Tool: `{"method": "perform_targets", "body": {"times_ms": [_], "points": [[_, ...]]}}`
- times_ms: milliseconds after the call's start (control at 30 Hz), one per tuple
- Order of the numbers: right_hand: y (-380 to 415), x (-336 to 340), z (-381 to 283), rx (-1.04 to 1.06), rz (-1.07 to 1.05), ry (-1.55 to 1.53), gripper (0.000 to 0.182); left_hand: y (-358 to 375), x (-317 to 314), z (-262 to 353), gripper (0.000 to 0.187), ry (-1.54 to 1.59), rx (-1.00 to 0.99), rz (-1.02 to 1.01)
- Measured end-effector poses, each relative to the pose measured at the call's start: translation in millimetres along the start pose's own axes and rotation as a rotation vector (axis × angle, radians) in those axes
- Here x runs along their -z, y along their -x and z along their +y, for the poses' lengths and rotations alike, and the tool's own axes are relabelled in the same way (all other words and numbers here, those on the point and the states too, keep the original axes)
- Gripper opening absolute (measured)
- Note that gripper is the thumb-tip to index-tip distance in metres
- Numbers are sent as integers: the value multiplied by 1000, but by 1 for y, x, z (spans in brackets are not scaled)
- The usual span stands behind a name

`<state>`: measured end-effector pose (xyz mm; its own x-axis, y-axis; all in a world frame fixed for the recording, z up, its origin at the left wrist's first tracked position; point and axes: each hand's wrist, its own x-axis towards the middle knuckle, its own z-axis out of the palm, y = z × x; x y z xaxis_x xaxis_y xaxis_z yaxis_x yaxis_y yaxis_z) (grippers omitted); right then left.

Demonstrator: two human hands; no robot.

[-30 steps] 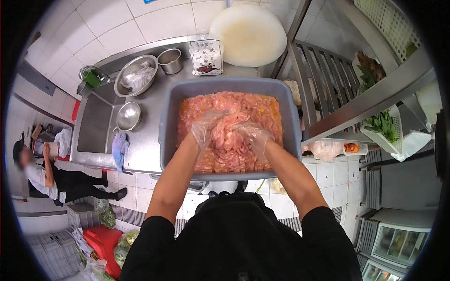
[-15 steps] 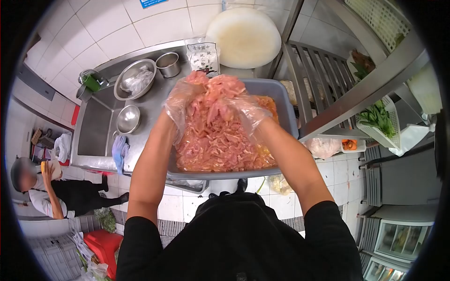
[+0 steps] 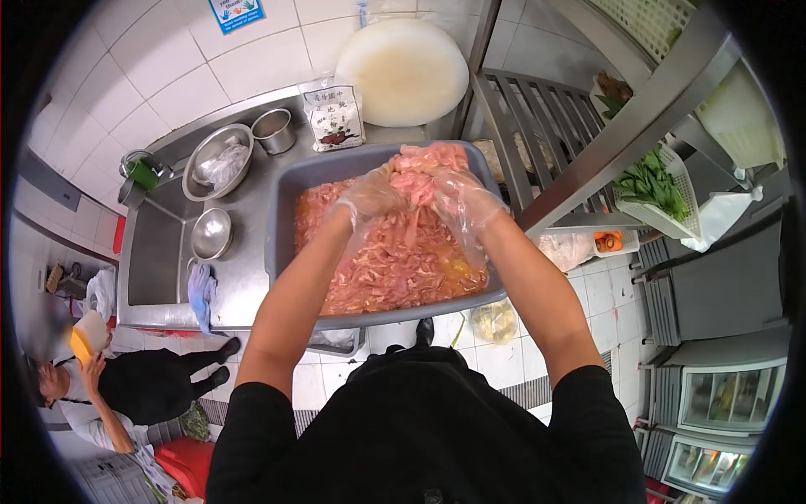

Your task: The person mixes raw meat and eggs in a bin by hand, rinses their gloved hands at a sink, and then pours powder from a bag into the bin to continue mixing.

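Note:
A grey plastic tub [image 3: 284, 189] holds a heap of sliced raw meat [image 3: 395, 281] in yellowish liquid. My left hand [image 3: 375, 196], in a clear plastic glove, is closed on a clump of the meat slices [image 3: 430, 160] toward the far side of the tub. Opposite it, my right hand [image 3: 467, 200], gloved the same way, grips the clump from the right. Some slices hang down between the two hands toward the heap. The fingertips are partly hidden by meat and crinkled plastic.
Behind the tub stand a printed bag [image 3: 333, 118] and a round white board [image 3: 403, 71]. Left are metal bowls [image 3: 211, 233], a metal pot [image 3: 274, 132] and a sink [image 3: 155, 260]. A metal rack [image 3: 621, 134] rises at right. Another person [image 3: 143, 378] stands at lower left.
Both hands have shifted right with the clump and are closer together around it. The view has turned slightly. At left, the other person has moved lower in the view.

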<state>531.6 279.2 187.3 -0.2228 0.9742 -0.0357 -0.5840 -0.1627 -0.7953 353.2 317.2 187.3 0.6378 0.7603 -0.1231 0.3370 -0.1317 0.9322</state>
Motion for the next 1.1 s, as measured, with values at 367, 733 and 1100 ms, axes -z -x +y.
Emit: {"method": "perform_targets", "body": {"times_ms": [367, 733, 1100], "points": [[-2, 32, -34, -218, 146, 754, 22, -8, 83, -95, 45, -972, -39, -111], [78, 40, 16, -727, -215, 1872, 74, 105, 56, -25, 69, -508, 722, -278], [30, 102, 179, -555, 37, 267, 83, 84, -41, -69, 83, 579, 619, 106]]}}
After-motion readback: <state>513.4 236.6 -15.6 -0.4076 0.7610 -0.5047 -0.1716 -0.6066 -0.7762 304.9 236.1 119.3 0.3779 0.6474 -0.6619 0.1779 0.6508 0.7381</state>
